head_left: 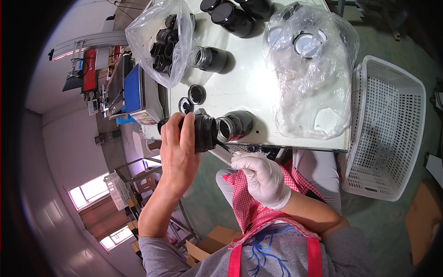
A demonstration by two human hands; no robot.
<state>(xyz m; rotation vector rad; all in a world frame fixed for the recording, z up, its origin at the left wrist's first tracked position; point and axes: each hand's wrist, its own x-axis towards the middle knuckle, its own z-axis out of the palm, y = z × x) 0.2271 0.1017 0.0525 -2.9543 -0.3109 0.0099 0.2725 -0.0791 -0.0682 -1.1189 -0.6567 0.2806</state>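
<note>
Held a black cylindrical piece (206, 131) in the bare left hand (177, 141), with fingers bent over it and closed firmly around its body. Had an open dark jar (236, 125) just right of that grip, with its mouth toward the piece; could not tell touching from apart there. Bore the gloved right hand (264, 181) nearer the body, right of the grip, with curled fingers; could not tell whether pinching anything. Had two round lid-like discs (197, 94) on the white table (249, 67) just beyond the left fingertips, and a second open jar (213, 60) farther beyond. Called, by judgement, for an even squeeze, without crushing or twisting. Seemed best done with a steady wrist, with knuckles clear of the nearby jar's rim, and without nudging glass toward the table edge.
</note>
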